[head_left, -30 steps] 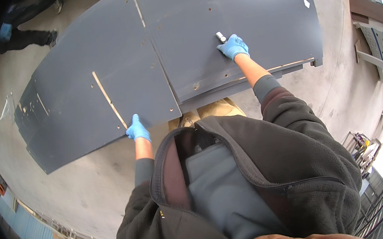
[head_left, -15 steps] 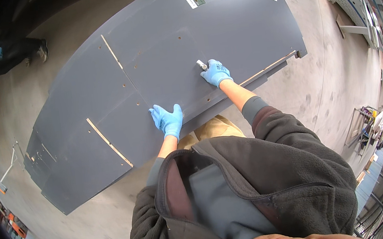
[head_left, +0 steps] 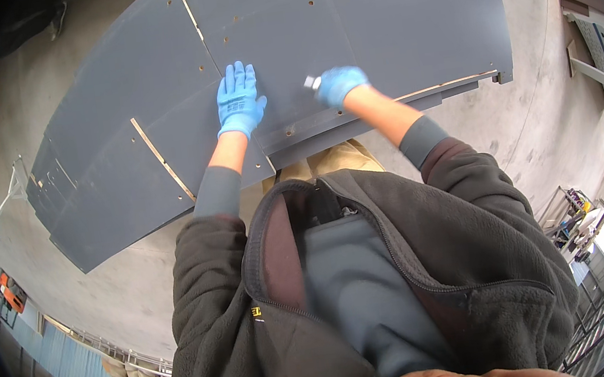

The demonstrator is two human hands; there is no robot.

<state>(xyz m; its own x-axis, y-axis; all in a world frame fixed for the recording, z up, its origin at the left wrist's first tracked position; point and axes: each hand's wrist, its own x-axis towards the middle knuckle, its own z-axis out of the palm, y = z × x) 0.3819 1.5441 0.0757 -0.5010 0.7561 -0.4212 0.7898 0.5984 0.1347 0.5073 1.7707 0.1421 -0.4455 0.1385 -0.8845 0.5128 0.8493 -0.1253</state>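
Below me lies a large dark grey panel (head_left: pixel 411 29) with a curved far edge, small drilled holes and narrow pale slots. My left hand (head_left: pixel 239 104), in a blue glove, rests palm down on it with fingers stretched forward, beside the long seam. To its right, my blue-gloved right hand (head_left: pixel 342 86) is closed round a small tool with a whitish, silvery end (head_left: pixel 312 82). Only that end pokes out on the left of the fist, blurred by motion, so its kind is unclear. Whether the tool touches the panel I cannot tell.
Concrete floor (head_left: pixel 494 140) surrounds the panel. Racking (head_left: pixel 597 50) stands at the far right, and a cart with assorted items (head_left: pixel 577 217) at the right. A thin metal stand (head_left: pixel 11 192) is on the left. Part of a dark-clothed person (head_left: pixel 28 22) shows at the upper left.
My left hand has slid forward over the panel and its fingers now point straight ahead. The right hand still grips the small tool, turned more sideways. The view has shifted, so the panel sits higher.
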